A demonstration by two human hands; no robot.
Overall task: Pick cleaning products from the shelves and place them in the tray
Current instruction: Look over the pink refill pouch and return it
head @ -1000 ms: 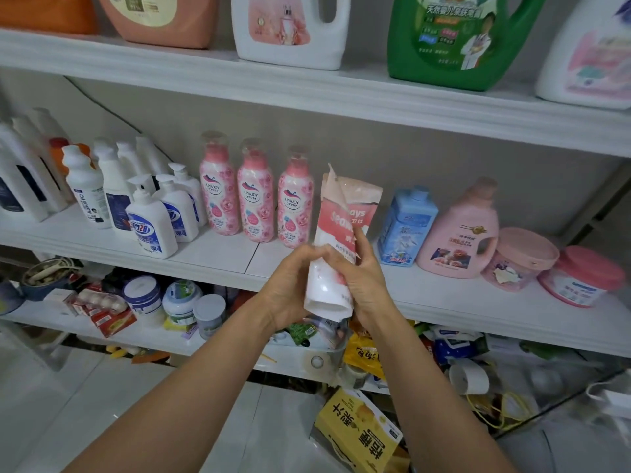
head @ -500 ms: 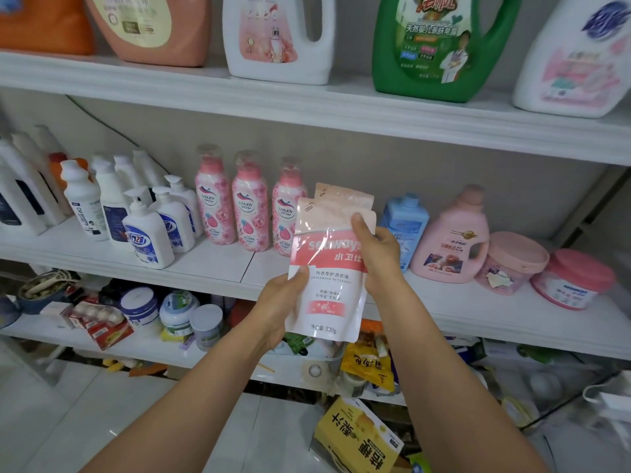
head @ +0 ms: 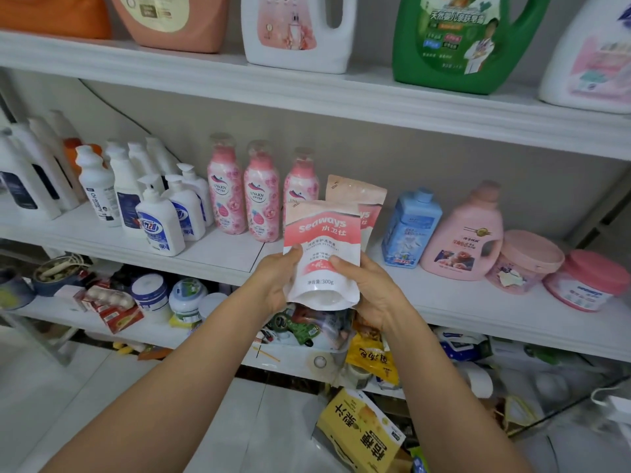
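A pink and white detergent pouch (head: 322, 233) is held upright in front of the middle shelf (head: 211, 254). My left hand (head: 278, 279) grips its lower left side, thumb on the front. My right hand (head: 370, 288) grips its lower right side, thumb on the front. A second matching pouch (head: 362, 196) stands on the shelf right behind it. No tray is in view.
Three pink bottles (head: 261, 199) stand left of the pouches, with white pump bottles (head: 160, 220) further left. A blue bottle (head: 411, 227), a pink jug (head: 467, 233) and pink tubs (head: 587, 281) stand to the right. Large jugs (head: 467, 39) line the top shelf. The lower shelf is cluttered.
The pouch was turned label-forward and set upright. My right hand slid from its top edge down to its lower right side; both hands now hold it low.
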